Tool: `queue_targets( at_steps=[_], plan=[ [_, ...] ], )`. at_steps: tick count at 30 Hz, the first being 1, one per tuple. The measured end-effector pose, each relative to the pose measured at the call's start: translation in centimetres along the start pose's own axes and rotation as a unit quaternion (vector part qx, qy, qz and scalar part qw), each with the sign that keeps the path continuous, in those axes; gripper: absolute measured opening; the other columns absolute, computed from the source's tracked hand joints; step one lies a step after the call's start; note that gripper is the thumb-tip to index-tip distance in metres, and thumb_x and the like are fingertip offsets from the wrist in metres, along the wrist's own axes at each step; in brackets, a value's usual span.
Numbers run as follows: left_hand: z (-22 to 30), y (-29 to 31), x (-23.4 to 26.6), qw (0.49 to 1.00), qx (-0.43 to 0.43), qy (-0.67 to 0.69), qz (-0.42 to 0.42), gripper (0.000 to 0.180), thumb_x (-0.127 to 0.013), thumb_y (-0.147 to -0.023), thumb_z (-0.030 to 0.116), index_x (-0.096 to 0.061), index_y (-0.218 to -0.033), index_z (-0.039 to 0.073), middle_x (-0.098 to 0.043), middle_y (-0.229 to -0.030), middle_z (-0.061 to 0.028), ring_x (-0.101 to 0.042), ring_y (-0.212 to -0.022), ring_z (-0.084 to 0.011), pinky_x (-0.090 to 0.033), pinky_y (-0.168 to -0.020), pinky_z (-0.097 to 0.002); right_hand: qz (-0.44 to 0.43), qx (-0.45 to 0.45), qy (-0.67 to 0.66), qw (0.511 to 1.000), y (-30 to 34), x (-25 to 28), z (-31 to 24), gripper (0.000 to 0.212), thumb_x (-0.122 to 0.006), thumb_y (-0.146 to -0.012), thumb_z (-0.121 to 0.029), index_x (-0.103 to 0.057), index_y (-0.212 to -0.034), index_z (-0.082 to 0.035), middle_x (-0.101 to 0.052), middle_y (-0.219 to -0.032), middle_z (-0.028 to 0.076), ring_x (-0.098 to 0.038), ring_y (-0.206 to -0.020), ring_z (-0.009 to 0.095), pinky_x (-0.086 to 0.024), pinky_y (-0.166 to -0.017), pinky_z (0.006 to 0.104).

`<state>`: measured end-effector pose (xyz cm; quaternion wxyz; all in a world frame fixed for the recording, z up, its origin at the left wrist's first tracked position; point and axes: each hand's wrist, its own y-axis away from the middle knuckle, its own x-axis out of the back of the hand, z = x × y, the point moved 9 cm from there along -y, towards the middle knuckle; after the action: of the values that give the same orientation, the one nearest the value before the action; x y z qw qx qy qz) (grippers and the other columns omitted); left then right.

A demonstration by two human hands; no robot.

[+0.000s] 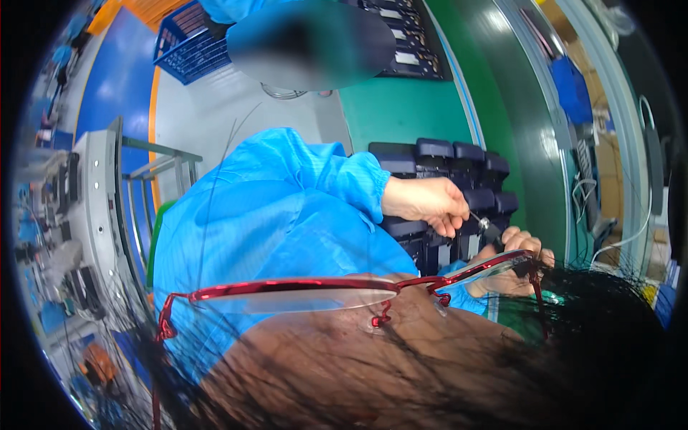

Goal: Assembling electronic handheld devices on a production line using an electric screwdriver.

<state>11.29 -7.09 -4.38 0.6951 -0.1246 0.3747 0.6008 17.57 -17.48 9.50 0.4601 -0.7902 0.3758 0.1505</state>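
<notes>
Left hand (424, 204) pinches a thin metal screwdriver (481, 222) | right hand (512, 261), at 4 o'clock of it, grips one black plastic box-shaped unit (479, 247) | stacked black units (448, 161) on green table (401, 111) at 12 o'clock | progress unclear, fastening apparently under way.

The person wears a bright blue smock whose sleeve (287, 193) is loose and wrinkled, with an elastic cuff (369, 186) gathered at the wrist. Both hands, the left hand (424, 204) and the right hand (512, 269), are bare, without gloves. Near the lens sit red-framed glasses (322, 290) with clear lenses, and dark hair (609, 322) spreads at the lower right.
</notes>
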Motion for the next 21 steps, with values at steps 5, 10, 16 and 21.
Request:
queue_targets(
  at_steps=[5, 10, 16, 21],
  plan=[
    [1.0, 0.6, 0.9, 0.999, -0.034, 0.024, 0.021, 0.02, -0.052, -0.094, 0.02, -0.057, -0.093, 0.001, -0.061, -0.078, -0.0057, -0.064, -0.068, -0.0147, -0.053, -0.059, -0.0236, 0.055, -0.032, -0.037, 0.997, 0.0, 2.8, 0.7, 0.023, -0.05, -0.087, -0.032, -0.048, -0.095, -0.01, -0.043, -0.065, 0.005, -0.042, -0.054, 0.017, -0.032, -0.053, 0.0307],
    [2.0, 0.4, 1.7, 0.996, -0.076, -0.002, 0.042, 0.017, -0.055, -0.091, 0.017, -0.058, -0.09, 0.0, -0.061, -0.078, -0.0067, -0.064, -0.068, -0.0158, -0.052, -0.059, -0.0247, 0.004, -0.003, 0.04, 0.999, -1.4, -2.0, 1.5, 0.023, -0.052, -0.086, -0.031, -0.048, -0.094, -0.01, -0.044, -0.065, 0.005, -0.044, -0.054, 0.017, -0.034, -0.053, 0.0312],
    [4.0, 3.3, 1.1, 0.994, -0.108, -0.008, 0.03, 0.017, -0.054, -0.091, 0.018, -0.057, -0.089, 0.001, -0.061, -0.078, -0.0071, -0.063, -0.068, -0.0166, -0.052, -0.06, -0.0262, 0.059, -0.017, 0.06, 0.996, -1.6, -4.2, 1.1, 0.023, -0.055, -0.084, -0.028, -0.048, -0.096, -0.01, -0.046, -0.066, 0.006, -0.047, -0.056, 0.019, -0.038, -0.054, 0.0335],
    [5.8, 7.7, 1.7, 0.991, -0.131, 0.001, 0.02, 0.017, -0.053, -0.09, 0.017, -0.059, -0.089, 0.001, -0.061, -0.078, -0.0069, -0.063, -0.068, -0.016, -0.052, -0.061, -0.0261, 0.042, 0.013, 0.018, 0.999, -1.4, -3.2, 1.8, 0.027, -0.058, -0.083, -0.028, -0.049, -0.101, -0.01, -0.049, -0.071, 0.007, -0.045, -0.056, 0.019, -0.038, -0.055, 0.0337]
  ],
)
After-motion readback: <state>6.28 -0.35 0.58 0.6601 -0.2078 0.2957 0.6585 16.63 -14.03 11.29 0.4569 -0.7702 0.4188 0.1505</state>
